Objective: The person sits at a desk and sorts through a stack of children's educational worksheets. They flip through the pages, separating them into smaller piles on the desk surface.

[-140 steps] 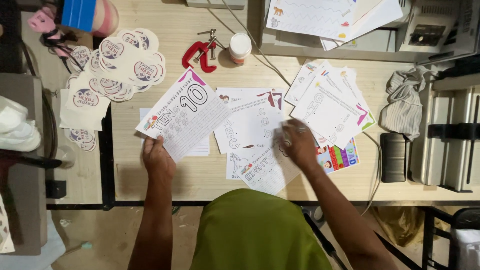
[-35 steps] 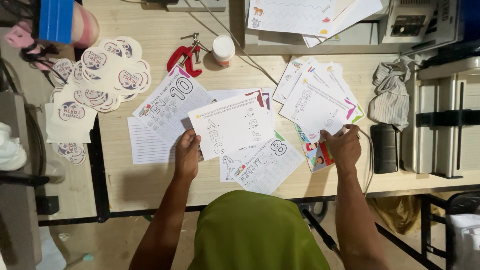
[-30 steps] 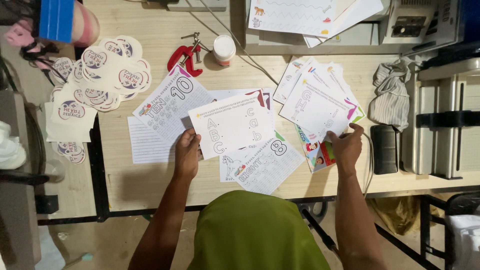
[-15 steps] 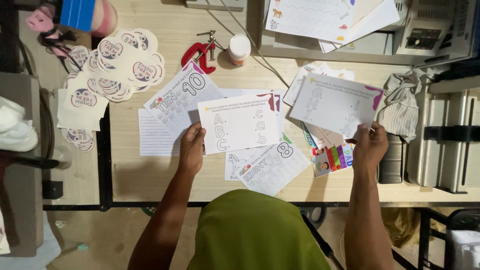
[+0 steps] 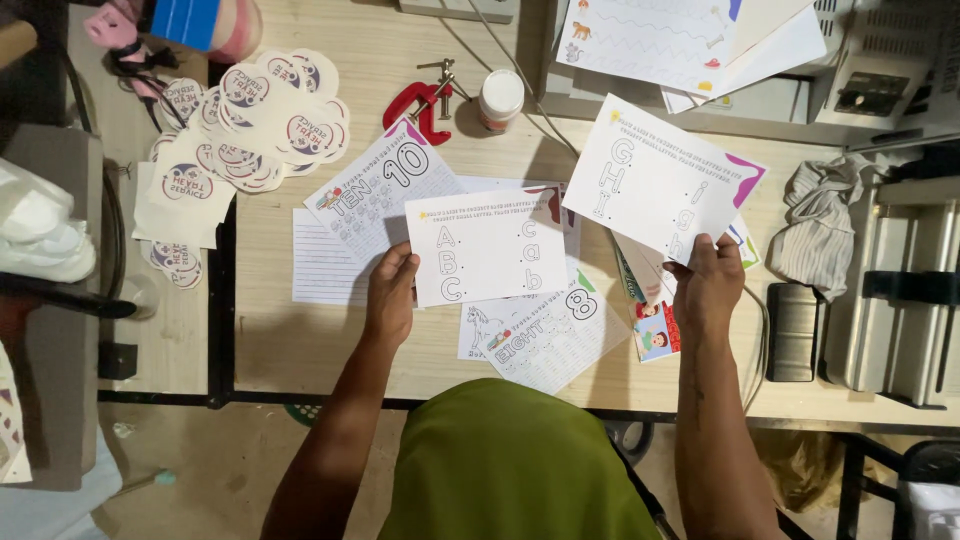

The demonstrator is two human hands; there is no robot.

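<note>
Stickers (image 5: 250,110) lie fanned out far left of the letter sheet (image 5: 490,245), a red clamp (image 5: 418,105) just above it. Left hand (image 5: 392,298) pinches that sheet's lower left corner, thumb on top, fingers closed beneath; its long axis runs left-right, flat over the desk (image 5: 300,340). Right of it, the right hand (image 5: 706,285) grips a second sheet (image 5: 660,178) by its lower edge, raised and tilted down to the right. Cloth (image 5: 815,225) lies beyond.

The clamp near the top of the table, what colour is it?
The clamp is red with a bare metal screw, seen in the head view, the only one.
</note>
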